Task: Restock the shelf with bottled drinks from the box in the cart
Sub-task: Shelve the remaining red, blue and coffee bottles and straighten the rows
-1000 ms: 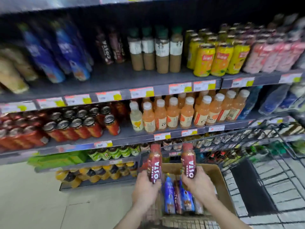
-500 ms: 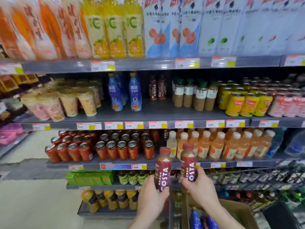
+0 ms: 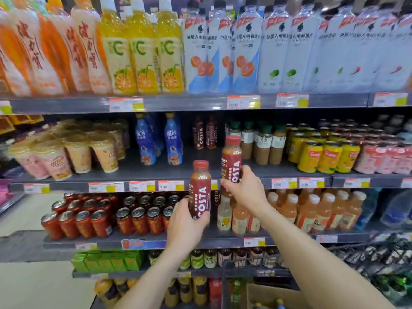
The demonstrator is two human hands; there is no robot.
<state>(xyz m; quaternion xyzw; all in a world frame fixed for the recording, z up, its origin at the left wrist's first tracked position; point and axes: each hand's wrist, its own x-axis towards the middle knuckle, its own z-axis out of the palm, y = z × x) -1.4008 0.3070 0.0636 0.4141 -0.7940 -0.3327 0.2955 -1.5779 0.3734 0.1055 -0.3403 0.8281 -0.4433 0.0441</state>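
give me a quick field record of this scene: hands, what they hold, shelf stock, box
left hand: grips first Costa bottle upright, in front of the shelf edge
right hand: grips second Costa bottle, held higher, level with the shelf opening
matching stock: shelved Costa bottles, two showing, far back on the shelf
box: cardboard box, corner visible bottom right

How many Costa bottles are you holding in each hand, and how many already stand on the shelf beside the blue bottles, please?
Held in the left hand, the lower Costa bottle: 1
Held in the right hand, the higher Costa bottle: 1
Standing Costa bottles at the back of the shelf, right of the blue bottles: 2
Total: 4
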